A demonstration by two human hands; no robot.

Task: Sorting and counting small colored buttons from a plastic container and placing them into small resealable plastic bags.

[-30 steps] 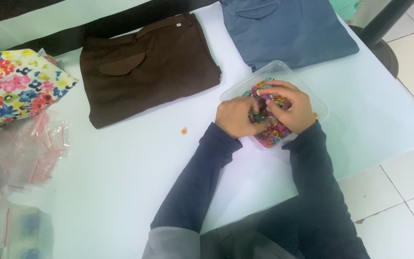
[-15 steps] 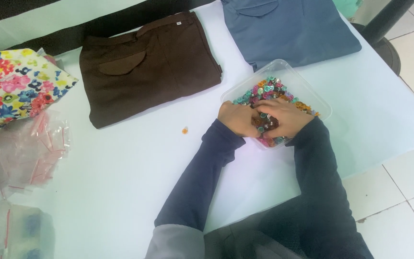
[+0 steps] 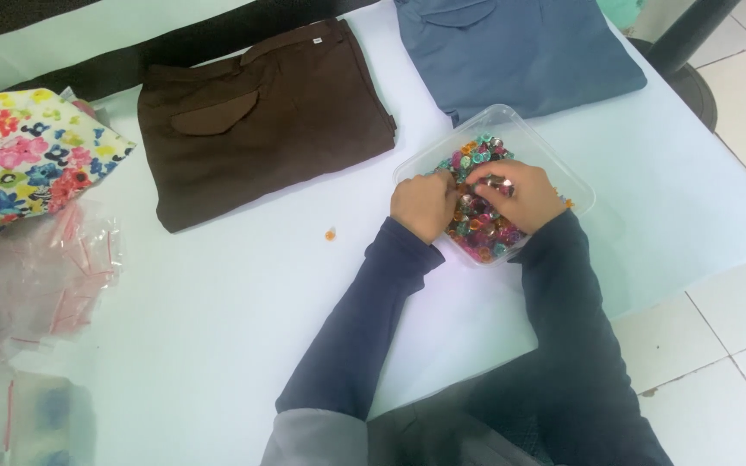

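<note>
Both hands [image 3: 472, 200] rummage beads [image 3: 477, 233] inside clear tray [image 3: 524, 129].

Clear zip bags with red strips [image 3: 41, 285] lie piled at the table's [image 3: 218, 345] left edge.

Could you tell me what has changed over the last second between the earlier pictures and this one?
Both hands stayed inside the clear plastic tub of small colourful pieces. The left hand and right hand shifted slightly among them, uncovering more pieces at the far end. Whether either took hold of anything cannot be told. The brown folded garment, blue garment and small orange piece on the table did not move.
</note>
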